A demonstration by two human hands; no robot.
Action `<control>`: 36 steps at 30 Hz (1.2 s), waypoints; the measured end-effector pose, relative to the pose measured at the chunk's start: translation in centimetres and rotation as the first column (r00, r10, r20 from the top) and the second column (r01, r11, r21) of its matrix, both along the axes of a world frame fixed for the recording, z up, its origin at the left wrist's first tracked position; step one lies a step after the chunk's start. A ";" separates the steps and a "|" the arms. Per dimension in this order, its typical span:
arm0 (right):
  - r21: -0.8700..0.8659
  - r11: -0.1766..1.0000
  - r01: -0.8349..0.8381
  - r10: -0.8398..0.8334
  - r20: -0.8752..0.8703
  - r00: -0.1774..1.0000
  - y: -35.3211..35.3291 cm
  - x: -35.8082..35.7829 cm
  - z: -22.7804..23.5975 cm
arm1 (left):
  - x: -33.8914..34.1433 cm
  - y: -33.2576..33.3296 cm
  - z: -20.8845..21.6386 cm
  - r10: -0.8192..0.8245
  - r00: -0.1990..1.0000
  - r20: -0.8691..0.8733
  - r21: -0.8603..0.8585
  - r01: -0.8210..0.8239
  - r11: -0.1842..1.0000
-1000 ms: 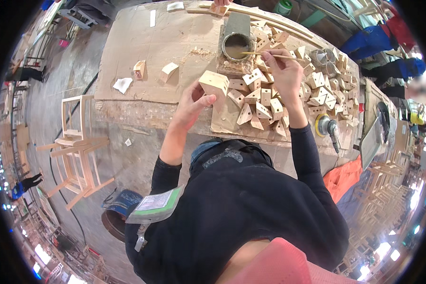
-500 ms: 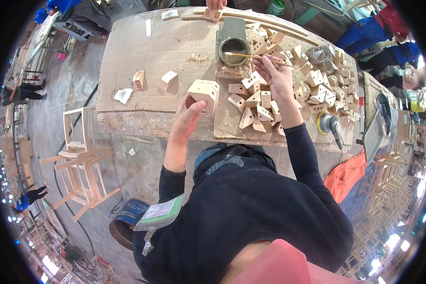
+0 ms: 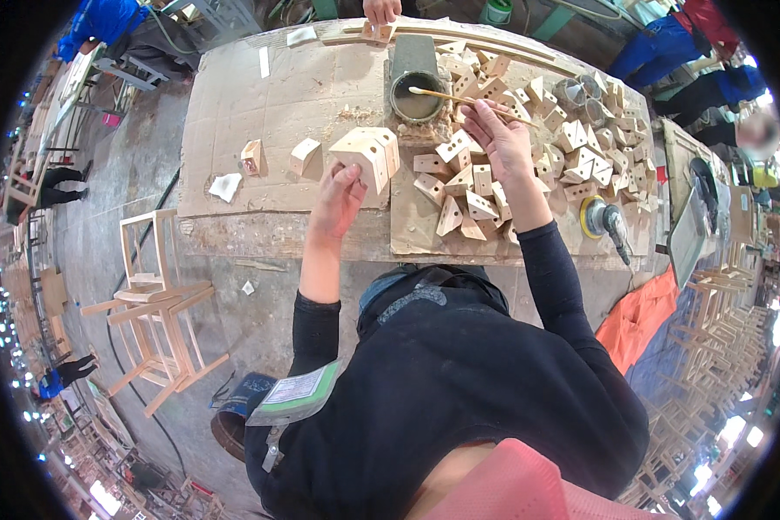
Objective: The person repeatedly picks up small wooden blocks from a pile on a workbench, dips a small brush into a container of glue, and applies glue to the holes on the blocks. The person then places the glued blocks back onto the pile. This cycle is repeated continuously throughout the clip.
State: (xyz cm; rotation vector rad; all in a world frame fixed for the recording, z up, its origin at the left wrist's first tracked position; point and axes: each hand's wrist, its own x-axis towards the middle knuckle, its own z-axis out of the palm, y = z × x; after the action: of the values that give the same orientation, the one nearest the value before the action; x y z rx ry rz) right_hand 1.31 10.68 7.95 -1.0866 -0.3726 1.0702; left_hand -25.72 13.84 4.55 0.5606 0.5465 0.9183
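My left hand (image 3: 336, 204) is closed around an angled pale wooden block (image 3: 360, 149) with drilled holes, raised over the near part of the table. Lines along its face may be seams between pieces; I cannot tell. Between its fingers my right hand (image 3: 503, 143) pinches a thin wooden stick (image 3: 459, 99) with a pale tip. That tip hangs over the mouth of a round container (image 3: 393, 111) holding cloudy greyish liquid. Two loose wooden blocks, one angled block (image 3: 304, 156) and one with a reddish face (image 3: 250, 158), lie left of my left hand.
Many drilled wooden blocks (image 3: 578, 136) lie heaped on the right of the cardboard-covered table (image 3: 225, 95). A sander (image 3: 594, 217) lies at the near right. Across the table another person's hand (image 3: 381, 10) touches a block. Wooden chair frames (image 3: 152, 295) stand at left.
My left hand has turned the block and shifted it slightly left and up in the picture. The stick stays in my right hand, its tip still over the container. The whole view has shifted slightly.
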 end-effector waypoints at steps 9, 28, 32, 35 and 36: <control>0.006 1.000 -0.028 0.027 0.126 0.992 -3.5 -1.7 5.5 | -0.4 1.4 -1.9 -0.201 0.977 0.074 -0.035 0.204 0.978; 0.233 0.963 -0.135 0.063 0.294 0.954 -6.9 -2.4 8.5 | 1.7 0.8 1.2 -0.402 0.851 0.339 0.133 0.380 0.915; 0.257 0.949 -0.185 0.100 0.310 0.945 -7.6 -1.9 8.9 | 2.2 0.4 1.7 -0.371 0.866 0.335 0.122 0.350 0.929; 0.272 0.946 -0.179 0.098 0.285 0.953 -8.2 -1.8 9.2 | 2.6 0.0 2.5 -0.334 0.941 0.055 0.142 0.323 0.936; 0.251 0.954 -0.162 0.084 0.296 0.952 -8.4 -1.6 9.1 | 3.1 -0.6 4.1 -0.274 0.932 -0.237 0.212 0.325 0.922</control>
State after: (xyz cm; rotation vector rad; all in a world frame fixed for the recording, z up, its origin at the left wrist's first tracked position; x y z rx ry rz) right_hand -0.28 2.31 17.03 -0.9772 -0.8039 0.9404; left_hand -22.66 13.25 8.69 0.9471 0.5127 0.6402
